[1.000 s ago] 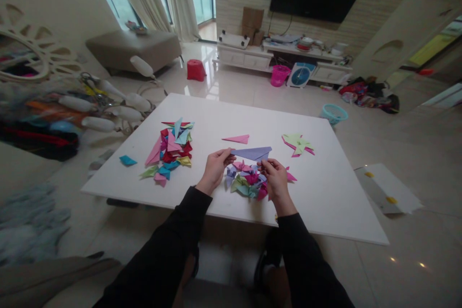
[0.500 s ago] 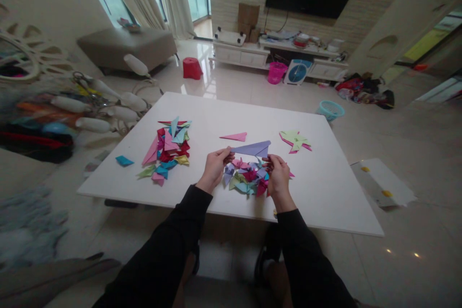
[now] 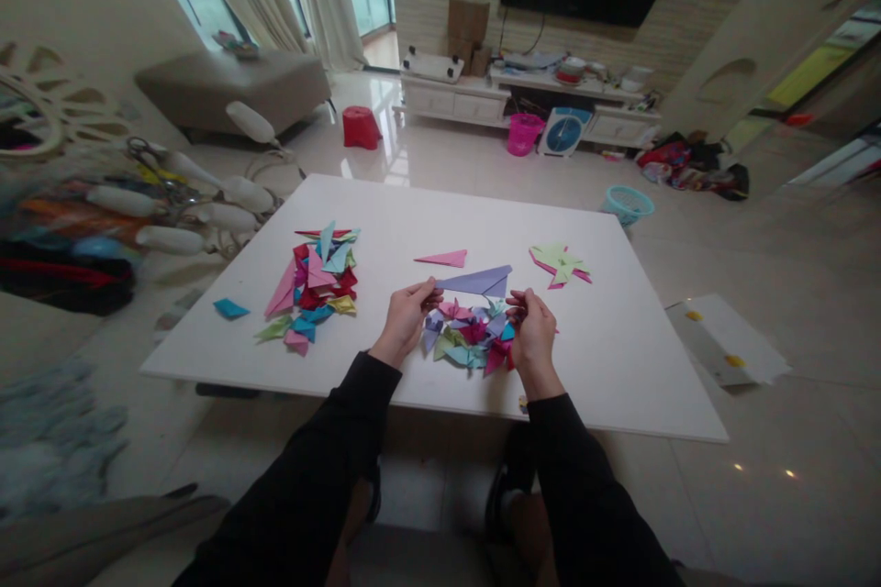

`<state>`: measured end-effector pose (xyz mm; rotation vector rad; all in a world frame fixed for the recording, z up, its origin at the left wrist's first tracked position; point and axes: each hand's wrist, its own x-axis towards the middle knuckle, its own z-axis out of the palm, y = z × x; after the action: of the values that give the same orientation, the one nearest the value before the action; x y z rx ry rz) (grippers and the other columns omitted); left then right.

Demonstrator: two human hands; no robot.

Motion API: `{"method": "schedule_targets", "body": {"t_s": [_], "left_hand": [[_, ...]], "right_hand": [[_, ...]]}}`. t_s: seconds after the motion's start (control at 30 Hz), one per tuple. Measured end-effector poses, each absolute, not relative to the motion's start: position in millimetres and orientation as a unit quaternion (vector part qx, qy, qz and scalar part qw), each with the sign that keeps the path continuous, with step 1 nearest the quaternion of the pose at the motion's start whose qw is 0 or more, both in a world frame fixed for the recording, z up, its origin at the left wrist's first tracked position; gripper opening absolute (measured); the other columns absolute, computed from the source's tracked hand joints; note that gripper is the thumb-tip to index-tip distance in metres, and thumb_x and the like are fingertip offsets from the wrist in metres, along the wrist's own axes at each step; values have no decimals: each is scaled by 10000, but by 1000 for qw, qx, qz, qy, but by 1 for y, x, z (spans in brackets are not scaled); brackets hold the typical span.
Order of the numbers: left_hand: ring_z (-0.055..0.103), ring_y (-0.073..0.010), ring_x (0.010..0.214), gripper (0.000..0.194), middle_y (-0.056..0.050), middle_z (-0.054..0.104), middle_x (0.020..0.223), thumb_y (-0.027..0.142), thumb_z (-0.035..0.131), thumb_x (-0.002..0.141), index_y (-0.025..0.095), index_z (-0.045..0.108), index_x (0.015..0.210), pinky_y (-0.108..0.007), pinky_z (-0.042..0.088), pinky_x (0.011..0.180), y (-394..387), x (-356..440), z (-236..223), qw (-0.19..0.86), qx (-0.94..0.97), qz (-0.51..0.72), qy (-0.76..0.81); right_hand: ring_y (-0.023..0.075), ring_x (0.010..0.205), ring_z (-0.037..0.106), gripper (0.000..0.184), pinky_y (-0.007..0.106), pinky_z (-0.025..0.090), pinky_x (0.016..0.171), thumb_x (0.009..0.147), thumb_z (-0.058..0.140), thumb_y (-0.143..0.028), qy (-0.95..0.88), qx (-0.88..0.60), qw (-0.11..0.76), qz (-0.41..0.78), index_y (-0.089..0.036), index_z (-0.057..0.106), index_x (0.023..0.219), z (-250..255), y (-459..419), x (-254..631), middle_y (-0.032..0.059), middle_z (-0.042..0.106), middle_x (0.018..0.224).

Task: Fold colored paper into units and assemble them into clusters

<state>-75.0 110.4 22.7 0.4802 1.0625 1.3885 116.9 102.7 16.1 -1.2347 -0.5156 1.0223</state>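
Between thumb and fingers, my left hand pinches the narrow tip of a purple folded paper plane. Its wide end points right, above the table. My right hand is just beside that wide end, with its fingers bent and apart and nothing visible in them. Below the plane lies a pile of small folded paper pieces in purple, pink, green and blue, partly covered by my right hand. A pink folded paper plane rests flat on the table behind the purple one.
On the white table, a heap of colourful folded papers is at left, with a blue piece apart from it. Green and pink folded papers lie at right. A blue basket stands beyond the table's right far corner.
My right hand has come off the wide end of the purple paper plane, and its fingers have parted. My left hand keeps its pinch. The whole view has shifted slightly.
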Motion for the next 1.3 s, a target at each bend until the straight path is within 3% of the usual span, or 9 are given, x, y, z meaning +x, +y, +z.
{"method": "schedule_targets", "body": {"t_s": [0.23,0.6,0.97,1.3], "left_hand": [[610,-109,654,351,-66,699,710,385,903,645,99,721,737,-250,453,668,109,-76,22,614,213,599,467],[615,-115,652,349,-73,704,712,369,908,623,93,728,737,-256,457,673,108,-73,24,621,210,597,463],[635,-112,668,286,-94,744,803,319,844,681,104,769,854,-240,476,658,108,-74,23,628,242,584,453],[659,-127,688,291,-89,732,766,321,867,651,112,709,779,-249,501,685,110,-77,17,606,251,587,474]], "right_hand": [[109,632,604,338,237,403,548,663,763,-306,-259,-559,656,437,-227,661,975,10,102,120,-38,639,835],[109,588,610,335,229,395,532,641,802,-384,-253,-534,623,513,-208,671,893,17,102,112,-23,681,781],[124,577,581,309,256,402,554,601,820,-375,-268,-544,649,459,-184,673,796,15,102,114,-13,686,685],[120,565,558,309,261,406,554,600,819,-380,-266,-542,657,451,-192,667,793,16,102,115,-15,683,693]]}}
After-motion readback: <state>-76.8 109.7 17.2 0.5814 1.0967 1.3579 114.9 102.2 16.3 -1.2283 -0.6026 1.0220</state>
